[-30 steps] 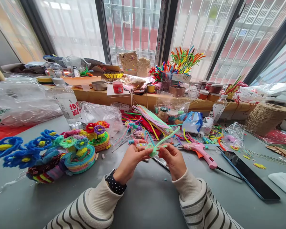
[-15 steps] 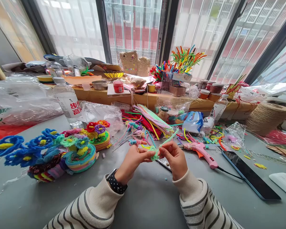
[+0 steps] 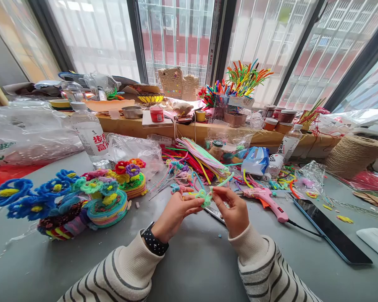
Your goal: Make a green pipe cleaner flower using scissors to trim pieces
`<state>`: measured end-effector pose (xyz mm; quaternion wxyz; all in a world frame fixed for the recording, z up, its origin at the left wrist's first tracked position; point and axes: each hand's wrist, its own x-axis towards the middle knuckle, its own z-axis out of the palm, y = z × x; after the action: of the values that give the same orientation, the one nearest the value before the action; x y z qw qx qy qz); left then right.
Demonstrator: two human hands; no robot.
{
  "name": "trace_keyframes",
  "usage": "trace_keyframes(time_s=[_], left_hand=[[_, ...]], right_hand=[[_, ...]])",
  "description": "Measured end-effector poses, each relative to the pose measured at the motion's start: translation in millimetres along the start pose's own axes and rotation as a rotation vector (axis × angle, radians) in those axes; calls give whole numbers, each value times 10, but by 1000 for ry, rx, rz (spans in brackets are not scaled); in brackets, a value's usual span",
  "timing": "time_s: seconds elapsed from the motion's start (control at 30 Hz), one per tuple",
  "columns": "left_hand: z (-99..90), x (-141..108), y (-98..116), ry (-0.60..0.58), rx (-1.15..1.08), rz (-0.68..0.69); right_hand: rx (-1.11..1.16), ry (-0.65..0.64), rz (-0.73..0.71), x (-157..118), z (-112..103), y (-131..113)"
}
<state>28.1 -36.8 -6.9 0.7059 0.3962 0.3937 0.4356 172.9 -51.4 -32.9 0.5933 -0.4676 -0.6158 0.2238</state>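
Between my hands is a light green pipe cleaner (image 3: 204,197), its lower end curled into small flower-like loops and a straight length pointing up and right. My left hand (image 3: 179,209), with a dotted black watch band at the wrist, pinches the looped part between thumb and fingers. The fingertips of my right hand (image 3: 231,209) close on the pipe cleaner at the right of the loops. Behind them lies a pile of pastel pipe cleaners (image 3: 204,159). A metal tool, partly covered by my hands, rests on the table (image 3: 195,260) beneath.
Finished pipe-cleaner flower pots (image 3: 108,205) stand at left, with blue flowers (image 3: 36,201) beside them. A pink glue gun (image 3: 267,201) and a phone (image 3: 330,230) lie at right. Water bottles (image 3: 90,134), a twine roll (image 3: 354,155) and a cluttered ledge (image 3: 126,126) stand farther back.
The green loops have turned and spread slightly between my fingers. My right fingertips have shifted a little; both hands keep nearly the same place.
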Motion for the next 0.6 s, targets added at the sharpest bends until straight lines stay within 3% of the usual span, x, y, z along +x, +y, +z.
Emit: trace_keyframes(time_s=[0.13, 0.27, 0.43, 0.6], left_hand=[[-4, -7, 1, -11, 6, -3], [-12, -10, -5, -25, 11, 10], [-11, -17, -6, -9, 36, 19], [-22, -15, -12, 1, 41, 28]], right_hand=[[-205, -54, -227, 4, -44, -49], [-308, -83, -359, 9, -60, -28], [-354, -118, -451, 13, -69, 9], [-382, -78, -453, 6, -77, -1]])
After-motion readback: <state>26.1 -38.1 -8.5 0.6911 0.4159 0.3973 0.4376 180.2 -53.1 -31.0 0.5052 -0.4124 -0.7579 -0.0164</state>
